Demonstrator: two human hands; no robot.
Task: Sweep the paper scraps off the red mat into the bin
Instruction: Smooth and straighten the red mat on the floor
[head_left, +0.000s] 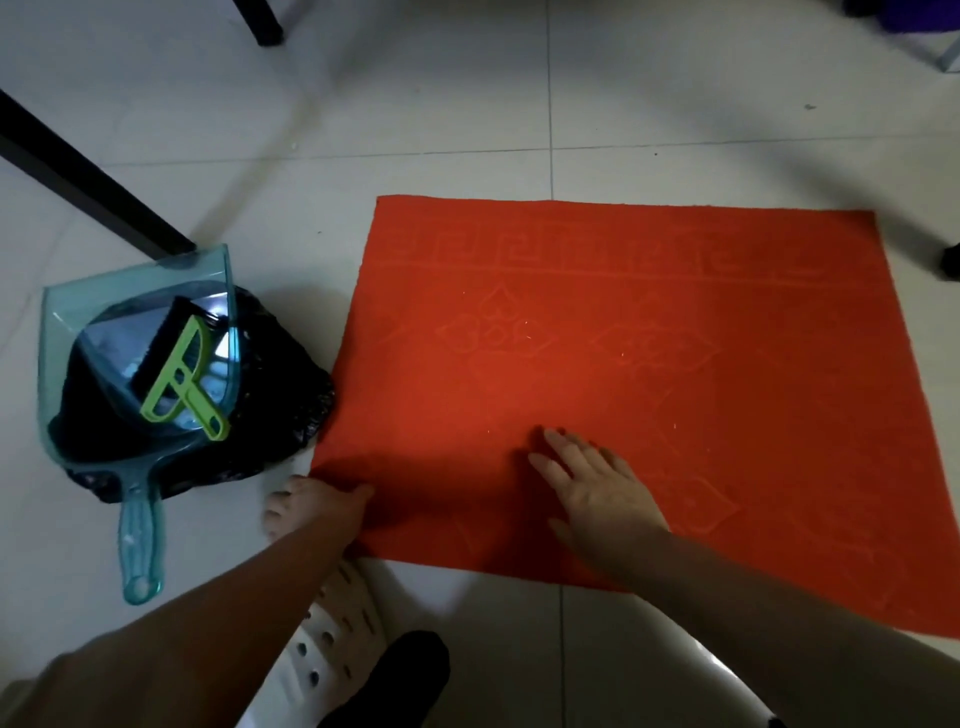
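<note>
Squarely before you the red mat (649, 364) lies flat on the tiled floor (415, 104). Just left of it sits the black-bagged bin (291, 395), with the teal dustpan (104, 291) resting across its top and the green brush (182, 379) inside the pan. Your right hand (597, 493) rests flat on the mat, fingers straight and spread. Your left hand (311, 506) pinches the mat's near left corner, thumb on top. Tiny paper scraps (524, 325) dot the mat.

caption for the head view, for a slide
Left hand grips the mat, right hand flat on it; dustpan and brush rest on the bin.
</note>
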